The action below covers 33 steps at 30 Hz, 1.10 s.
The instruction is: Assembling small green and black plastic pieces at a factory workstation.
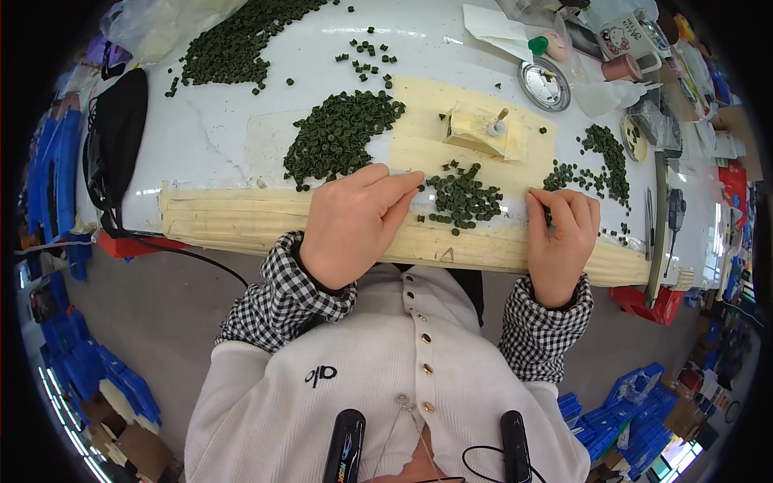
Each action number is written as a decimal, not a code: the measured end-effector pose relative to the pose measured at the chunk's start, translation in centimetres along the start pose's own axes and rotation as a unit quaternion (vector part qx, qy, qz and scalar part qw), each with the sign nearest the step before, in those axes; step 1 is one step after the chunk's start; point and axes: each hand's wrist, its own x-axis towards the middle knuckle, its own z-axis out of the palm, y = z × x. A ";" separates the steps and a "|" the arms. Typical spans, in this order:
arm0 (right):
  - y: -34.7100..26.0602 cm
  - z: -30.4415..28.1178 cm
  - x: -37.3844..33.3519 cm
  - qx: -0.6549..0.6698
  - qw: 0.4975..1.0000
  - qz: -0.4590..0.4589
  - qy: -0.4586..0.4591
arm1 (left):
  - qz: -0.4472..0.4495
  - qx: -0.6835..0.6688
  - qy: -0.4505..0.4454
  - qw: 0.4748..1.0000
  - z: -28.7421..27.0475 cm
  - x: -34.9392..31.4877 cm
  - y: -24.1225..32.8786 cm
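Observation:
My left hand (351, 221) is closed in a pinch at the left side of a small pile of dark green spool-shaped parts (464, 197). One such part (420, 187) shows at its fingertips. To the right of that pile, my right hand (563, 239) is also closed, thumb and forefinger tips together. Some dark green shows between its fingers, but what the tips hold is too small to make out. Beyond the pile, a small tape-covered block (477, 133) with an upright metal pin (501, 119) stands on a yellowish taped sheet (411, 105).
A larger heap of green parts (338, 133) lies beyond my left hand, with another (233, 44) farther back. More parts (605, 157) are scattered at right. A round metal lid (544, 84), tweezers (650, 217) and a black cloth (119, 145) lie on the white table (209, 145). Tape covers its front edge (233, 213).

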 end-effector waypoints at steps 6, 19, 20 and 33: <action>-0.1 0.5 -0.2 0.108 0.991 0.014 0.076 | -0.208 -0.386 -0.007 0.898 -2.8 0.0 1.5; -0.3 1.3 -0.5 0.142 0.983 -0.006 0.114 | -0.406 -0.740 0.106 0.526 -3.4 0.2 1.6; -0.3 1.3 -0.6 0.140 0.984 -0.007 0.112 | -0.415 -0.736 0.107 0.524 -3.3 0.1 1.5; -0.4 1.3 -0.7 0.149 0.982 0.022 0.115 | -0.350 -0.735 -0.019 0.581 -3.3 -0.7 1.1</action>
